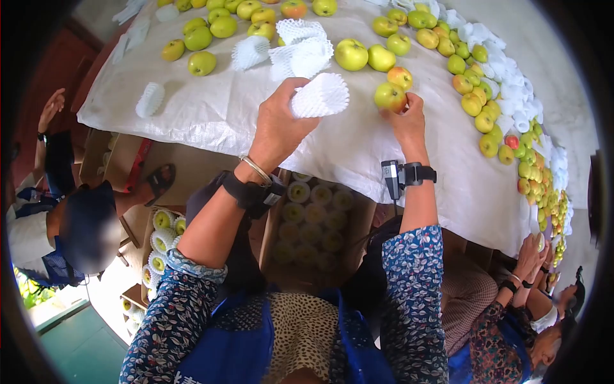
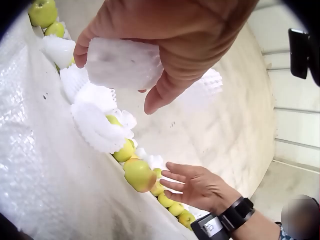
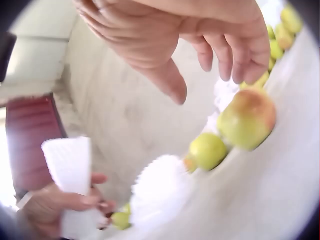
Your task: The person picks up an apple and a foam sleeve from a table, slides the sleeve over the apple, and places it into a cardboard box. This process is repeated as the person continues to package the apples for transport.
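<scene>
I see a broad desk (image 1: 217,118) covered by a pale, creased sheet (image 1: 464,192) that hangs over its near edge. At eleven o'clock I have a loose group of green and yellow apples (image 1: 202,63), some blushed red. White foam nets (image 1: 301,56) lie bunched at twelve, with a lone net (image 1: 150,100) at ten. Just past twelve, two green apples (image 1: 352,55) sit side by side. From one round to three, a long band of apples (image 1: 473,104) curves along more white nets (image 1: 511,89).

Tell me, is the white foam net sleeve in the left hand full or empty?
Empty: the sleeve in the left hand looks slim from the right wrist, and no apple shows inside.
</scene>
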